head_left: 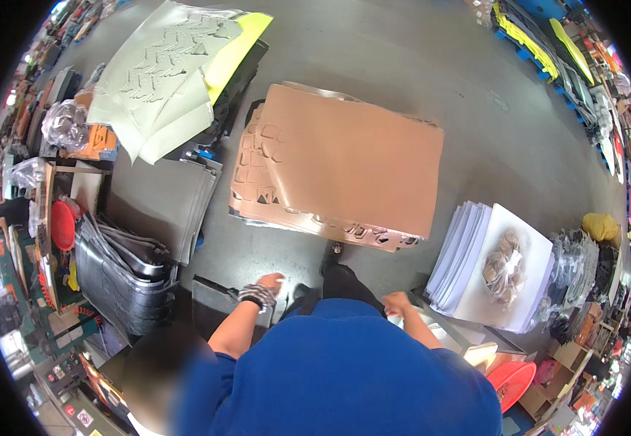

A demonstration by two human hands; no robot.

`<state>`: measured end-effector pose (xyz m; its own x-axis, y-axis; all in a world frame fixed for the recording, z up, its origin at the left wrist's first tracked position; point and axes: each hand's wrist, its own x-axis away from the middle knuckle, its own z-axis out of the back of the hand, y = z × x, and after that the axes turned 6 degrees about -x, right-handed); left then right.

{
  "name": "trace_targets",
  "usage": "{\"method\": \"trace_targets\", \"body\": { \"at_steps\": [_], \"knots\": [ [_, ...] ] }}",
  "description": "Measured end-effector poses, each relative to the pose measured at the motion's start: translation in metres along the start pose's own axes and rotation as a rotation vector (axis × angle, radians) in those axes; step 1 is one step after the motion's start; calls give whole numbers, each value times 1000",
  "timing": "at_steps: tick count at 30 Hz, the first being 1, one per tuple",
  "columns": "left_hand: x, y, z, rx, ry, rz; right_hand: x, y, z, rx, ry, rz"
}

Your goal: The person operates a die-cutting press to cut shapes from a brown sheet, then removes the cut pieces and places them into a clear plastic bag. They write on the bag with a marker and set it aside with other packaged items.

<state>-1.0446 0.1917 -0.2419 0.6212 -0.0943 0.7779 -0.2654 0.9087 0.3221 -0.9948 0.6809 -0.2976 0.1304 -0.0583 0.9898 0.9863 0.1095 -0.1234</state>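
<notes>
My left hand (270, 282) hangs low at my left side, a black-and-white striped band round its wrist. Its fingers look loosely apart, with nothing seen in them. At my right side, my right hand (395, 301) has its fingers curled in, and no object shows in it. Both hands are apart from the large stack of brown sheets (359, 160) on the floor ahead of me. The top sheet lies slanted over others with cut-out shapes along their left and near edges. One dark-clad leg (344, 280) of mine reaches toward the stack's near edge.
Pale sheets with cut-outs (163, 80) lie over a yellow-green sheet at the far left. Grey panels (159, 203) and a black bin (123, 269) stand left. White sheets (461, 254) carry a bagged brown bundle (503, 269) at right. Near right is a red basin (512, 381).
</notes>
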Motion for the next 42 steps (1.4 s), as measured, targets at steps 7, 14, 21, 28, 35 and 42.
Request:
{"method": "trace_targets", "body": {
  "at_steps": [7, 14, 21, 28, 35, 42],
  "knots": [
    [18, -93, -43, 644, 453, 281, -28, -105, -37, 782, 273, 736],
    [72, -8, -193, 792, 538, 246, 19, -159, -87, 621, 151, 937],
    [293, 10, -289, 869, 342, 743, -32, -74, -145, 1576, -444, 1257],
    [382, 43, -419, 1604, 1245, 1508, 26, -159, -328, 1371, -356, 575],
    [324, 156, -444, 2007, 1292, 1500, 117, -76, -527, 1709, -566, 791],
    [423, 169, -459, 1391, 1393, 1812, 226, 231, -578, 1698, -1423, 761]
  ]
}}
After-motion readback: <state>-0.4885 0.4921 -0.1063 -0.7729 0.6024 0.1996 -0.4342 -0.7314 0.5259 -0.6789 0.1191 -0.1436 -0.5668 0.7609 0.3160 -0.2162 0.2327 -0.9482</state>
